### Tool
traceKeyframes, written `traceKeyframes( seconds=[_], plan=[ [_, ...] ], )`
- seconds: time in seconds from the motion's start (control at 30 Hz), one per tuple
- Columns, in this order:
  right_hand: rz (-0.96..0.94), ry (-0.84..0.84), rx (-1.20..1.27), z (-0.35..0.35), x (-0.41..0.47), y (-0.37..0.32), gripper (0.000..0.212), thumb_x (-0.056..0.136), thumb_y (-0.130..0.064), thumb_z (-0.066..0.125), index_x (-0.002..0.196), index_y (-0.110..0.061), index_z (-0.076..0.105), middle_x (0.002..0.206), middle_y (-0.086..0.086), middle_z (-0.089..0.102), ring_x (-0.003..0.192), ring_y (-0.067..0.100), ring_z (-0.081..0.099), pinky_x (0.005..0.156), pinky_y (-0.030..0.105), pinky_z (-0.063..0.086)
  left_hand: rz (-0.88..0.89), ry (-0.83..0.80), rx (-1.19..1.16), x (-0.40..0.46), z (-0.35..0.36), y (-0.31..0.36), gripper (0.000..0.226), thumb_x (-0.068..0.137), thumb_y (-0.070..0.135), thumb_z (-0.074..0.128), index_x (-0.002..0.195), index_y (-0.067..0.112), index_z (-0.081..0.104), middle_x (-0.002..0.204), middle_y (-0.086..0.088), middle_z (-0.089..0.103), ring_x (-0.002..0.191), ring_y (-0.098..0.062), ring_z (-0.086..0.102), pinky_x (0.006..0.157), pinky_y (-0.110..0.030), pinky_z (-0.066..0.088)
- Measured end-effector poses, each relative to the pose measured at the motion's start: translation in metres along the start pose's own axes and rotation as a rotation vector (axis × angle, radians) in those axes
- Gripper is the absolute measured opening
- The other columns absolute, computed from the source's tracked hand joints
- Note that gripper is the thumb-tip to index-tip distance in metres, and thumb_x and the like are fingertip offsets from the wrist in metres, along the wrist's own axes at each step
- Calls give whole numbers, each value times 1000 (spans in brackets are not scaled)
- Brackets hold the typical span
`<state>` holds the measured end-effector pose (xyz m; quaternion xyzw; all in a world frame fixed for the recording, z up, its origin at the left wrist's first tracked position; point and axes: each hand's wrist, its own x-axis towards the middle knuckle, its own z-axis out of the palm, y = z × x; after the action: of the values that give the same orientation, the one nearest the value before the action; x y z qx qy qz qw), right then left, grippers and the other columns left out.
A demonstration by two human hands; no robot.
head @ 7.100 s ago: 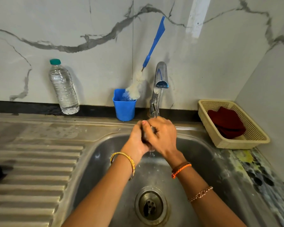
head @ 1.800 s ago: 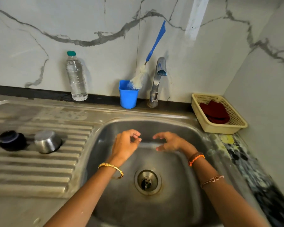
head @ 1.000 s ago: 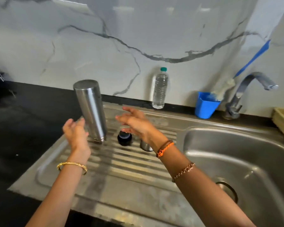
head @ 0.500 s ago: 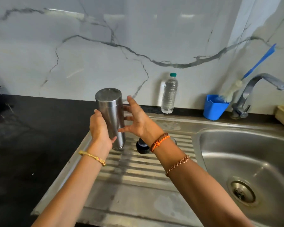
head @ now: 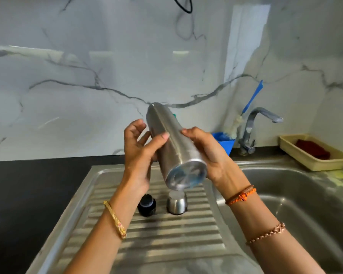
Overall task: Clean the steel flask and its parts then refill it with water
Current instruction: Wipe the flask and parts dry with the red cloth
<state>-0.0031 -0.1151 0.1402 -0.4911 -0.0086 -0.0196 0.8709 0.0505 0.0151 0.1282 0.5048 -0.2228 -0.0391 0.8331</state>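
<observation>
The steel flask is lifted above the drainboard, tilted so one round end faces me and the other points at the wall. My right hand grips its right side with thumb on top. My left hand touches its left side with the thumb, its other fingers spread loosely. Below on the ribbed drainboard stand the black stopper and the steel cap cup, side by side.
The sink basin lies to the right, with the tap behind it. A blue cup holds a bottle brush. A beige basket with a red cloth sits at far right. A black counter spreads left.
The flask stood upright on the drainboard between my hands; now it is raised and tipped over, with my right hand gripping it.
</observation>
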Motion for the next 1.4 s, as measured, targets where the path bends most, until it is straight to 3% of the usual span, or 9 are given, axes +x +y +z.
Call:
traceKeyframes(
  seconds=[0.23,0.37,0.47,0.7,0.8,0.93,1.03,1.13,1.4],
  plan=[
    [-203,180,-348,-61,-37,23,87,43,13,63,125,-12,48,99,4,64,86,14,64,72,25,54,-446,-266,-143,2,30,-41,64,75,23,70,131,4,45,103,-8,60,93,-19,60,79,-31,53],
    [-312,327,-696,-95,-61,26,91,38,10,69,122,-17,49,105,13,61,93,19,59,77,32,54,-289,-551,138,3,67,-48,39,67,31,67,101,13,63,88,4,72,87,-10,66,83,-28,52],
    [-404,402,-747,-121,-81,17,74,38,7,70,103,-24,54,95,9,63,86,21,60,78,43,53,-145,-677,422,3,106,-62,65,45,33,88,104,18,63,96,3,71,95,-12,66,86,-29,50],
    [-644,673,-1121,-206,-135,-25,73,52,-6,80,120,-14,58,104,-3,66,95,5,62,85,20,50,73,-509,444,-12,207,-112,75,36,38,86,102,14,63,90,1,73,83,-11,70,75,-28,56],
    [-902,793,-1419,-264,-157,-16,20,70,-14,64,90,-15,61,85,-5,59,80,2,52,70,15,44,19,-287,378,-8,234,-145,53,45,24,90,90,17,64,80,6,71,73,-7,68,67,-23,53],
    [88,318,-1804,-356,-170,-16,35,77,-17,69,112,-19,65,118,0,61,111,11,53,95,20,39,-131,-68,308,-8,250,-192,40,48,20,90,78,21,64,76,8,69,69,-7,65,67,-25,51],
    [-152,667,-1507,-387,-161,-61,27,82,-12,67,108,-13,67,109,-1,64,100,7,56,81,1,36,-186,-3,310,-6,256,-216,37,52,19,89,80,22,65,81,6,70,75,-10,66,70,-26,53],
    [-236,945,-1328,-418,-134,-118,19,85,-5,61,102,-4,69,99,7,68,93,16,61,83,18,45,-230,45,284,-3,266,-231,37,57,13,87,87,14,66,80,4,69,70,-5,65,64,-19,50],
    [293,1125,-1569,-541,-75,-174,40,94,-23,50,116,10,53,121,30,55,113,43,51,92,44,41,-226,80,416,12,278,-264,44,55,6,85,88,23,61,84,6,68,75,-7,66,64,-15,51]
  ],
)
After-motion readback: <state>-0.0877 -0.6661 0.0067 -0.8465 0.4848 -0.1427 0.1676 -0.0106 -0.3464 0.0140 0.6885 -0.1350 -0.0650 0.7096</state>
